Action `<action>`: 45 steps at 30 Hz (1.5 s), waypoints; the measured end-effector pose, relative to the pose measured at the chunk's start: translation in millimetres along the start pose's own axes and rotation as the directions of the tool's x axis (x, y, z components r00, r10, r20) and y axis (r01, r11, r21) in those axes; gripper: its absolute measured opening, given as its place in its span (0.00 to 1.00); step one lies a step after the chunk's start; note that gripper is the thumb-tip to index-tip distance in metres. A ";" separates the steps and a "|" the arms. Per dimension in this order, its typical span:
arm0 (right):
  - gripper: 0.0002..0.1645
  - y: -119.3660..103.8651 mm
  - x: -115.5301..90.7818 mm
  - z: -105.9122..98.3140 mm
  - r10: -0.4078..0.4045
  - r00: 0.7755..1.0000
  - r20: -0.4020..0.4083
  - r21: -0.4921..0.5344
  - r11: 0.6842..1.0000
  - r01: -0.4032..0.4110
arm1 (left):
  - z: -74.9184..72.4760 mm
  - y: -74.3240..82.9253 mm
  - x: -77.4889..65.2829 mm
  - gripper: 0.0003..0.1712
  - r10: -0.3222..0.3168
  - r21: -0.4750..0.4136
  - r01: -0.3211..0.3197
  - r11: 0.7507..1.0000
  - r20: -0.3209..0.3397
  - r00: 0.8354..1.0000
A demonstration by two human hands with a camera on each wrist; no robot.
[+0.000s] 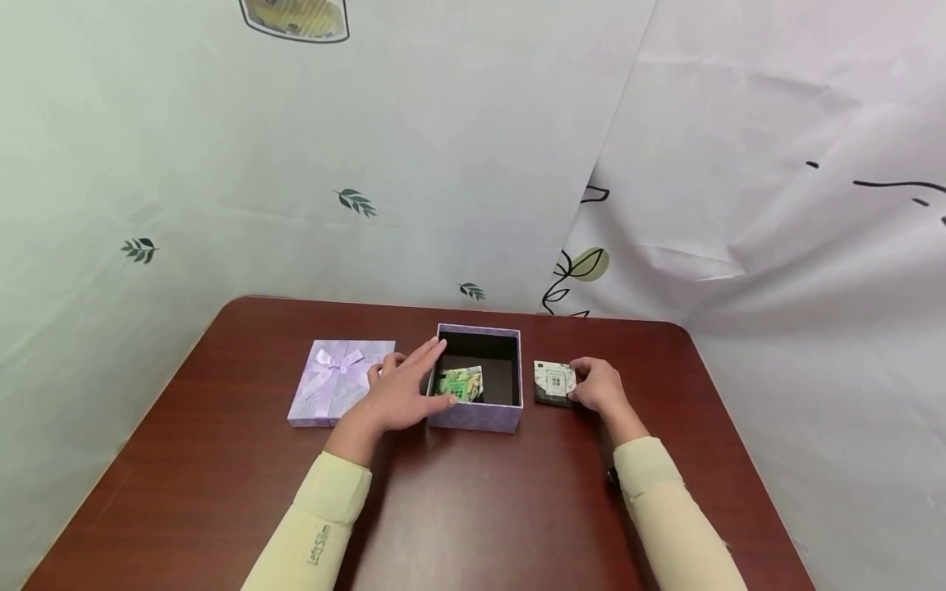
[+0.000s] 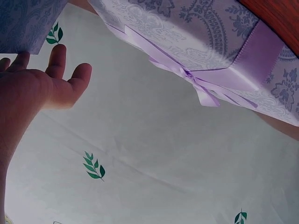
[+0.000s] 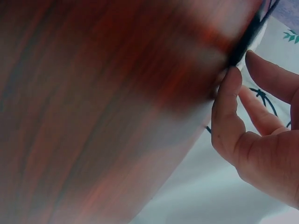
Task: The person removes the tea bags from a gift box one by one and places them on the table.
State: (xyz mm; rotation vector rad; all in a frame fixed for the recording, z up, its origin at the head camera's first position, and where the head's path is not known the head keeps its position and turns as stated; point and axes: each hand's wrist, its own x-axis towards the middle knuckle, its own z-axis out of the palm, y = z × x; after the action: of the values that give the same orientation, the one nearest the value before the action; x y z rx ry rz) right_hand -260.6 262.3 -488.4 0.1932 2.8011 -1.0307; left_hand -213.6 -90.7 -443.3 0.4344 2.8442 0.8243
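Note:
A lilac gift box (image 1: 475, 418) with a dark inside stands uncovered on the table, and a green printed sachet (image 1: 460, 384) lies in its left part. My left hand (image 1: 402, 392) rests against the box's left side, fingers extended along the rim and thumb at the front corner. To the right of the box is a square white-and-black sachet (image 1: 553, 384). Its right edge is pinched between the thumb and fingers of my right hand (image 1: 600, 386). In the right wrist view, the sachet shows as a thin dark edge (image 3: 244, 44) at the fingertips.
The lilac box lid (image 1: 332, 386), tied with a ribbon bow, lies left of the box, partly behind my left hand. Everything stands on a reddish-brown table (image 1: 473, 509). A pale printed sheet (image 1: 443, 164) hangs behind the table's far edge.

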 end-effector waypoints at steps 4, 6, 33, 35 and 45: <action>0.30 -2.6 -1.5 -5.7 0.001 1.000 -0.013 0.000 1.000 -0.001 | -0.4 -1.1 1.0 0.53 0.005 0.003 -0.005 1.000 -0.003 1.000; 0.30 -4.7 -3.2 -8.8 -0.007 1.000 -0.028 0.006 1.000 0.007 | -0.7 -1.3 1.2 0.53 0.007 0.003 -0.007 1.000 -0.002 1.000; 0.34 -98.0 -43.2 -11.2 -0.259 0.951 -0.167 0.070 0.959 0.273 | 0.0 -3.5 0.5 0.53 0.036 -0.004 -0.036 0.999 -0.019 0.999; 0.34 -103.7 -45.6 -8.9 -0.263 0.951 -0.160 0.084 0.957 0.279 | -0.3 -3.1 0.0 0.53 0.036 -0.011 -0.037 0.999 -0.018 0.999; 0.34 -122.8 -49.0 10.5 -0.287 0.955 -0.070 0.093 0.952 0.292 | 0.3 -4.2 1.6 0.52 0.032 -0.009 -0.032 0.999 -0.016 0.999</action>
State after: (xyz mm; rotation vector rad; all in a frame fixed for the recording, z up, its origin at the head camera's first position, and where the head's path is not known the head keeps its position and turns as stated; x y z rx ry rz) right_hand -232.7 159.4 -409.6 -0.1888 2.8883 -1.2492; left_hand -216.1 -93.5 -446.0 0.4759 2.8538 0.8500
